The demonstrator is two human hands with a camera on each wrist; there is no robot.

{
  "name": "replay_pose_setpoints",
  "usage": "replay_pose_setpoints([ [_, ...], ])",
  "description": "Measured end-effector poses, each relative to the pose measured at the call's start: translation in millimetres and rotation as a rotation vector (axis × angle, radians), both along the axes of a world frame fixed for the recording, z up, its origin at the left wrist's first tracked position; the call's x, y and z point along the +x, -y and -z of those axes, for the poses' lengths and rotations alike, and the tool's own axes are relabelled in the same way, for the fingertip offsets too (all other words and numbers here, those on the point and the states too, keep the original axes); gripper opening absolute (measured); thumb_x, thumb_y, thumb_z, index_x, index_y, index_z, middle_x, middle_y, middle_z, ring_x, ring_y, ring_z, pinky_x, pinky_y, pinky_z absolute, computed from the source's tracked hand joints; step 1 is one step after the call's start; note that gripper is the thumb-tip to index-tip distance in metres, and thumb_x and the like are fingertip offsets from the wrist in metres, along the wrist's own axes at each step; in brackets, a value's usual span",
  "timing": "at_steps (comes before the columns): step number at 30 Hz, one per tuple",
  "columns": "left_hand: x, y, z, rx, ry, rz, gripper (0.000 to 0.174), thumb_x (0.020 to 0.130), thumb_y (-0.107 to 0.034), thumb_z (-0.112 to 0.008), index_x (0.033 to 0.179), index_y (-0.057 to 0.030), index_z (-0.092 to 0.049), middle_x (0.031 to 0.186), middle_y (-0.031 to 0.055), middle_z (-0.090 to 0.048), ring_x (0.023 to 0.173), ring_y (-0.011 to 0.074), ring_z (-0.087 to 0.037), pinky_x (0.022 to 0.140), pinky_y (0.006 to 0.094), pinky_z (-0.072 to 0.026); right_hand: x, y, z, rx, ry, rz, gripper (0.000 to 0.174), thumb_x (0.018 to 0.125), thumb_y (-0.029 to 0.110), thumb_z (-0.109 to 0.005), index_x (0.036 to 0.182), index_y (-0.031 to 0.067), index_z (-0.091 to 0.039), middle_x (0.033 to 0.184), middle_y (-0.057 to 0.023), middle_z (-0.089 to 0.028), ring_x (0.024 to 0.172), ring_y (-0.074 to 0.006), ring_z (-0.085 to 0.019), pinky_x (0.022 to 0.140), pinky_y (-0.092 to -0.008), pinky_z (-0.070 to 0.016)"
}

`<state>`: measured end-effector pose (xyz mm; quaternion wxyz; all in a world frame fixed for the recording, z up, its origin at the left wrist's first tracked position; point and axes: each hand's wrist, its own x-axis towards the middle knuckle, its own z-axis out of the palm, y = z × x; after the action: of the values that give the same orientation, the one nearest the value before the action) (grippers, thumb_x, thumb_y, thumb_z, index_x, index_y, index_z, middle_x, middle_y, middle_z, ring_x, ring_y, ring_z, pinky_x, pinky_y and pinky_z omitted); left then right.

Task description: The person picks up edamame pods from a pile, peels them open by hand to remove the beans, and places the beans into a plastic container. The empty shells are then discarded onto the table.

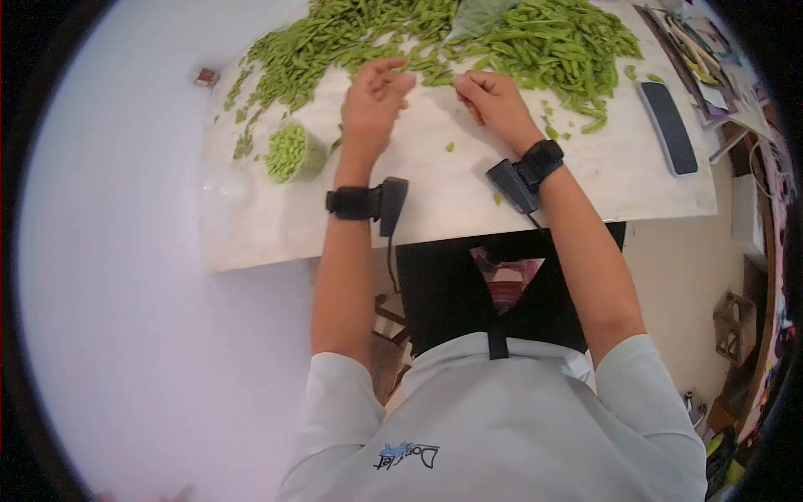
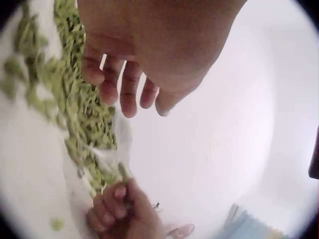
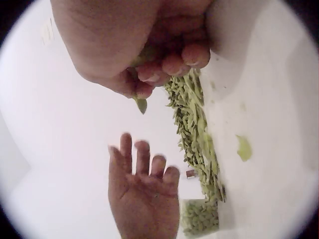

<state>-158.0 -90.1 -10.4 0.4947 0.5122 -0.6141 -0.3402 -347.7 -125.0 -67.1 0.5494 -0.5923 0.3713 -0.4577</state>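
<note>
My right hand (image 1: 502, 105) pinches a green bean pod between thumb and forefinger; the pod's tip (image 3: 142, 106) sticks out past the fingertips in the right wrist view. The other fingers of that hand are curled in. Facing it, my left hand (image 1: 374, 105) is raised with its fingers loosely bent and spread, and its palm (image 3: 144, 209) holds nothing. Beyond both hands lie heaps of green pods (image 1: 569, 54) on the white table (image 1: 435, 192). To the left of my left hand, a clear plastic cup (image 1: 314, 157) is full of shelled green beans (image 1: 286, 151).
A clear plastic bag (image 1: 481, 18) lies between the heaps at the back. On the right side of the table is a phone (image 1: 669, 125), with a cluttered rack (image 1: 703, 63) beyond it. Small green scraps (image 1: 450, 146) dot the tabletop. Each wrist wears a strapped camera with a cable.
</note>
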Motion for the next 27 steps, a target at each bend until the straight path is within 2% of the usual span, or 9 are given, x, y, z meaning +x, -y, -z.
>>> replay_pose_setpoints([
  [4, -39.4, 29.0, 31.2, 0.046, -0.249, 0.109, 0.024, 0.09, -0.014, -0.057, 0.109, 0.0013, -0.057, 0.083, 0.0056, -0.062, 0.066, 0.0098, -0.053, 0.06, 0.0233, -0.0434, -2.9, 3.0, 1.8, 0.0, 0.107, 0.04, 0.036, 0.091, 0.03, -0.055, 0.066, 0.0038, -0.053, 0.054, 0.0036, -0.044, 0.048, -0.0057, -0.039, 0.046, -0.0231, -0.0323],
  [9, -43.2, 36.1, 50.7, 0.043, -0.437, 0.142, 0.022, 0.09, -0.014, -0.059, 0.104, 0.0027, -0.059, 0.075, 0.0032, -0.059, 0.066, 0.0097, -0.054, 0.062, 0.0233, -0.044, -1.8, 0.5, -3.1, 0.033, 0.144, 0.061, 0.035, 0.092, 0.028, -0.054, 0.066, 0.0039, -0.054, 0.052, 0.0034, -0.044, 0.046, -0.0052, -0.039, 0.043, -0.0231, -0.0311],
  [12, -41.7, 29.4, 50.9, 0.045, -0.334, 0.043, 0.02, 0.09, -0.014, -0.059, 0.1, 0.003, -0.061, 0.074, 0.0026, -0.059, 0.066, 0.0097, -0.054, 0.062, 0.023, -0.044, -0.8, 3.1, 3.0, -0.045, 0.096, 0.044, 0.035, 0.092, 0.029, -0.054, 0.067, 0.0044, -0.055, 0.053, 0.0038, -0.044, 0.045, -0.005, -0.038, 0.043, -0.0229, -0.0316],
  [19, -40.5, 34.8, 57.4, 0.018, -0.472, 0.093, 0.021, 0.09, -0.018, -0.06, 0.096, 0.0016, -0.064, 0.072, 0.0029, -0.06, 0.064, 0.0107, -0.054, 0.062, 0.0238, -0.0438, 3.1, -2.7, -6.1, 0.0, 0.099, 0.023, 0.029, 0.091, 0.028, -0.056, 0.073, 0.0054, -0.058, 0.056, 0.0044, -0.048, 0.049, -0.0037, -0.041, 0.044, -0.0204, -0.0317],
  [27, -37.6, 34.3, 62.6, 0.027, -0.41, 0.134, 0.021, 0.091, -0.021, -0.059, 0.079, -0.0037, -0.058, 0.07, 0.003, -0.06, 0.061, 0.0105, -0.053, 0.059, 0.0237, -0.0413, -1.2, 1.7, 2.9, -0.107, -0.025, 0.008, 0.025, 0.089, 0.026, -0.06, 0.076, 0.0048, -0.06, 0.058, 0.0033, -0.052, 0.05, -0.0036, -0.044, 0.045, -0.0209, -0.0335],
])
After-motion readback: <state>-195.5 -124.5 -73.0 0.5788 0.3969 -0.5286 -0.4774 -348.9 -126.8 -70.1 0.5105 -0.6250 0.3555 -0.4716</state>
